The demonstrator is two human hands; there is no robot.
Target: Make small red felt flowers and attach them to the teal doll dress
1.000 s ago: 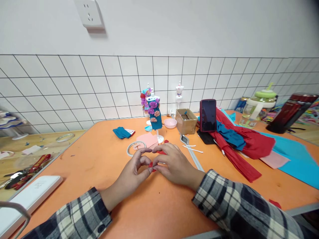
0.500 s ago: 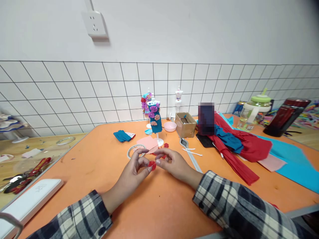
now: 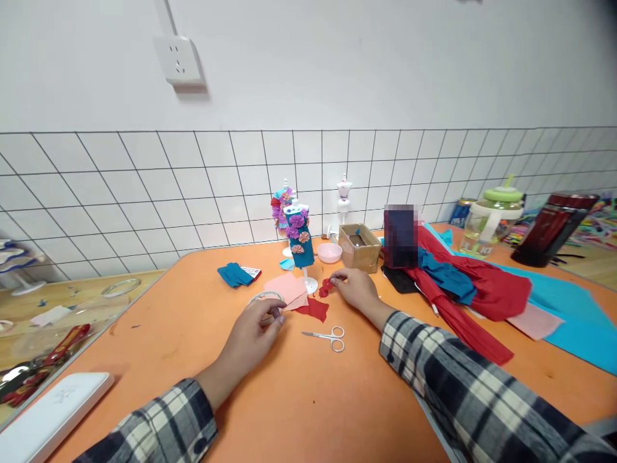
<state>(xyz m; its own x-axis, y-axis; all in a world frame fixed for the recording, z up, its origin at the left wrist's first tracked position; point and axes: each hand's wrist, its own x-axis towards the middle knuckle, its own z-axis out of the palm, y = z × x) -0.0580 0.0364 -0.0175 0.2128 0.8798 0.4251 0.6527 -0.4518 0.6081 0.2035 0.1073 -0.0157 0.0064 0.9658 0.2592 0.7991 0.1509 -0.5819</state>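
Note:
At the middle of the table my right hand [image 3: 357, 290] has its fingertips closed at the edge of the small red paper flowers [image 3: 324, 287]. My left hand [image 3: 253, 331] is curled, thumb near the bent fingers; whether anything is between them is hidden. Behind it shows part of a tape roll [image 3: 266, 296], beside pink paper sheets [image 3: 288, 287]. A piece of red paper [image 3: 315, 310] and small scissors [image 3: 328, 337] lie between the hands. A mini dress form [image 3: 301, 241] in blue, with purple and peach flowers, stands just beyond.
Behind stand a second decorated form [image 3: 278, 212], a bare white form [image 3: 344, 193], a pink bowl [image 3: 330, 253] and a cardboard box [image 3: 360, 254]. Red fabric [image 3: 496, 289], a lidded jug [image 3: 494, 225] and a dark red thermos [image 3: 554, 228] are at right. A white device [image 3: 58, 411] lies front left.
My right hand has moved away from the left, to the right and farther back, and the red flower has gone with it. The scissors and red paper have come into view.

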